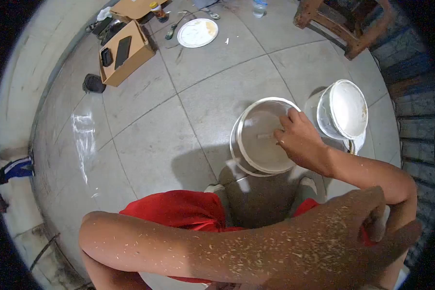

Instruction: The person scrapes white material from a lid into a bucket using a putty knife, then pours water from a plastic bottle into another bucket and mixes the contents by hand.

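Note:
My right hand (302,139) reaches over the near right side of a white plastic bucket (244,126), its fingers curled inward above the greyish contents. A short pale strip (264,137) shows beside the fingertips; what the fingers hold, I cannot tell. My left arm crosses low in front of me, covered with small golden flecks. At its end my left hand (389,224) is near my right elbow, thumb and fingers apart, with red and pale patches visible in the gap. A second white bucket (349,110) with white inside stands right of the first.
Grey floor tiles carry a white smear (83,135) at left. Farther off are a cardboard box (130,60) with dark flat items, a white-coated lid or plate (198,33), a small bottle (158,12) and a clear container (259,8). A wooden stool (319,24) stands at upper right.

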Available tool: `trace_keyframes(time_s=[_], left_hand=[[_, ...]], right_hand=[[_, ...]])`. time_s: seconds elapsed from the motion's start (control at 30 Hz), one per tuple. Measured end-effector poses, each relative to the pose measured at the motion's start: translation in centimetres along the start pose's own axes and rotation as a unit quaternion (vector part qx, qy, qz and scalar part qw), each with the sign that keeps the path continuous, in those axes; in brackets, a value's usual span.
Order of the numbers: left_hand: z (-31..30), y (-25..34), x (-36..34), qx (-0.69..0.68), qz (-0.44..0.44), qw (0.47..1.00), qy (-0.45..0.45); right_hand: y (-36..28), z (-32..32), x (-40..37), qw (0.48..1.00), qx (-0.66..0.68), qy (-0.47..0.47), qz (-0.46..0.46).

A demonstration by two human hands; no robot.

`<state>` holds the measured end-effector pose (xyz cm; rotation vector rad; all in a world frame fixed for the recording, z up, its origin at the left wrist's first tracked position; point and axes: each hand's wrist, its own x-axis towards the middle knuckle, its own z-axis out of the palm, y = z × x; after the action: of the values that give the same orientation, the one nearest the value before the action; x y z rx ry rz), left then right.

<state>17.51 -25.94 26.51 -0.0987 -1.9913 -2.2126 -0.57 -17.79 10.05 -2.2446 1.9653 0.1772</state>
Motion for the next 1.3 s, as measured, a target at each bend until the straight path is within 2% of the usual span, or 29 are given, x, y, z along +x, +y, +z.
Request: trace_keyframes(time_s=[0.4, 0.6, 0.9, 0.97, 1.07, 1.13, 1.23, 1.3], left_hand=[[0.4, 0.0, -0.4, -0.032, -0.015, 0.999, 0.031], [0.8, 0.3, -0.3, -0.048, -0.023, 0.998, 0.039], [1.1, 1.3, -0.3, -0.061, -0.025, 0.996, 0.058], [1.0, 1.4, -0.3, -0.068, -0.026, 0.995, 0.065], [0.8, 1.8, -0.4, -0.074, -0.026, 0.994, 0.077], [0.5, 2.1, -0.3, -0.081, -0.025, 0.992, 0.091], [-0.6, 1.2, -0.4, -0.095, -0.019, 0.99, 0.105], [-2.7, -2.5, -0.1, -0.156, -0.02, 0.979, 0.127]], right_hand=[[0.2, 0.4, -0.1, 1.0, -0.014, 0.003, -0.018], [0.3, 1.1, -0.7, 0.996, -0.058, 0.047, -0.041], [0.3, 0.8, -0.3, 0.998, -0.046, 0.033, -0.029], [0.4, 1.2, -0.3, 0.996, -0.082, 0.021, -0.039], [0.3, 1.4, -0.3, 0.995, -0.073, 0.059, -0.033], [0.4, 1.6, -0.2, 0.997, -0.052, 0.044, -0.033], [0.0, 2.1, 0.1, 0.999, -0.015, 0.038, -0.037], [0.2, 2.6, -0.4, 0.997, 0.016, 0.06, -0.037]])
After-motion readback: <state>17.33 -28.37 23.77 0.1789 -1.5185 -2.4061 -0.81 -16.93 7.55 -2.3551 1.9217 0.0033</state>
